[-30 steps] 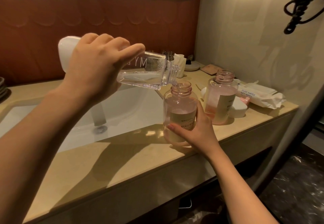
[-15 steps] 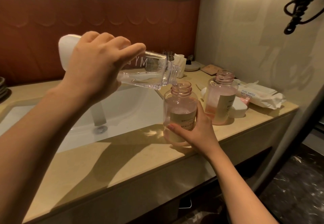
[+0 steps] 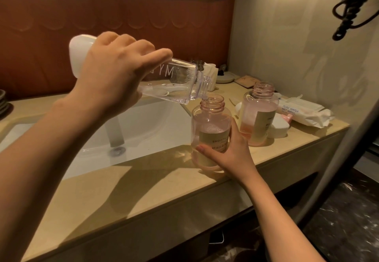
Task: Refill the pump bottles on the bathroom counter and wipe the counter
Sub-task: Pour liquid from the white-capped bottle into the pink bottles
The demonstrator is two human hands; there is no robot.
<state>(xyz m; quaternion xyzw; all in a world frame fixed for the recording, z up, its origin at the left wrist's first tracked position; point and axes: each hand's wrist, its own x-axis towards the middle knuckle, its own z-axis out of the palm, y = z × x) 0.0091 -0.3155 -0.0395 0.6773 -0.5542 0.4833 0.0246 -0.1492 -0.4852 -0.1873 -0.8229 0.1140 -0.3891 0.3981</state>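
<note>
My left hand (image 3: pixel 114 73) grips a clear refill bottle (image 3: pixel 178 83) tipped almost flat, its open neck just over the mouth of a pink pump bottle (image 3: pixel 211 126). A thin stream of clear liquid runs from one into the other. My right hand (image 3: pixel 227 153) wraps the lower part of that pink bottle, which stands uncapped on the beige counter (image 3: pixel 143 188) beside the sink. A second uncapped pink bottle (image 3: pixel 259 112) stands just behind and to the right, untouched. No pump heads are on either bottle.
A white sink basin (image 3: pixel 143 130) with a faucet (image 3: pixel 115 132) lies left of the bottles. A pack of wet wipes (image 3: pixel 301 114), a white pad and small trays sit at the counter's right end by the wall. A black cord hangs at the upper right.
My left hand has tipped the refill bottle slightly further, and the liquid inside it has dropped. The pink bottle and my right hand have stayed in place.
</note>
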